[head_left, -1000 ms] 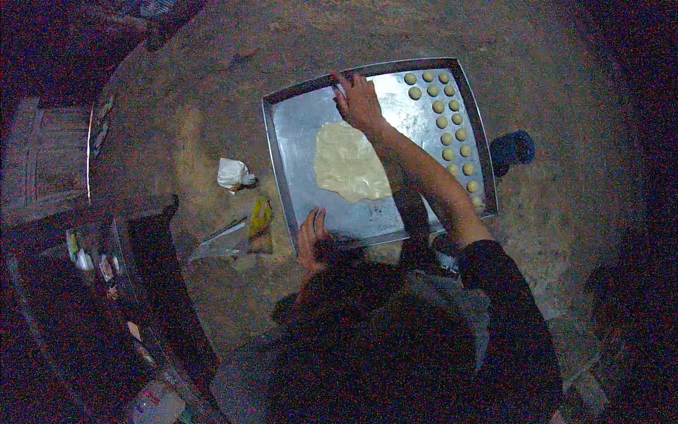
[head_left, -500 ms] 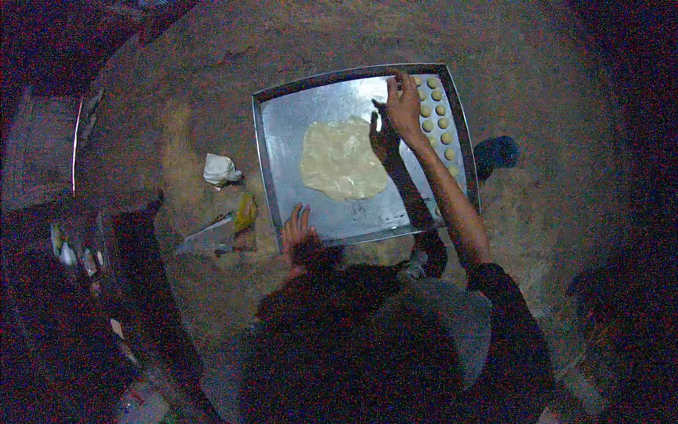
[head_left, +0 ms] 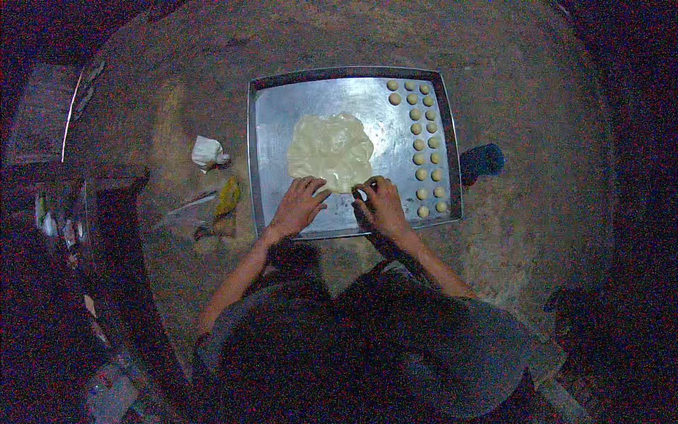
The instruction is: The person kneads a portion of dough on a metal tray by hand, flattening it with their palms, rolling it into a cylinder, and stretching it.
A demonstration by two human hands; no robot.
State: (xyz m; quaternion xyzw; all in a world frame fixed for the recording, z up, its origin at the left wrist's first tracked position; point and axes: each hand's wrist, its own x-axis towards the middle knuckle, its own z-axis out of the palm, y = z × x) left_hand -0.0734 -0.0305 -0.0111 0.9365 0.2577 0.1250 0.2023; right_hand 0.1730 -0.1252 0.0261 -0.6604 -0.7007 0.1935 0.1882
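A glossy, pale sheet of dough (head_left: 332, 145) lies in a shallow metal tray (head_left: 282, 99). My left hand (head_left: 299, 207) rests at the dough's near left edge, palm down, its fingers stretched and slightly apart. At the near right edge, my right hand (head_left: 383, 206) is closed in a pinch, thumb and forefinger meeting at the dough's rim; how much dough lies between them is hard to see. Rows of small round dough balls (head_left: 417, 128) line the tray's right side, apart from both hands.
On the brown ground left of the tray sit a crumpled white bundle (head_left: 208, 152), a yellow item (head_left: 227, 196) and a clear plastic bag (head_left: 187, 210). A dark blue cylindrical object (head_left: 483, 160) is beside the tray's right wall. The surroundings are dim.
My right hand has come from the far dough balls to the dough sheet's near edge. My left hand has moved from the tray's near left rim onto the dough's edge. The view has shifted slightly.
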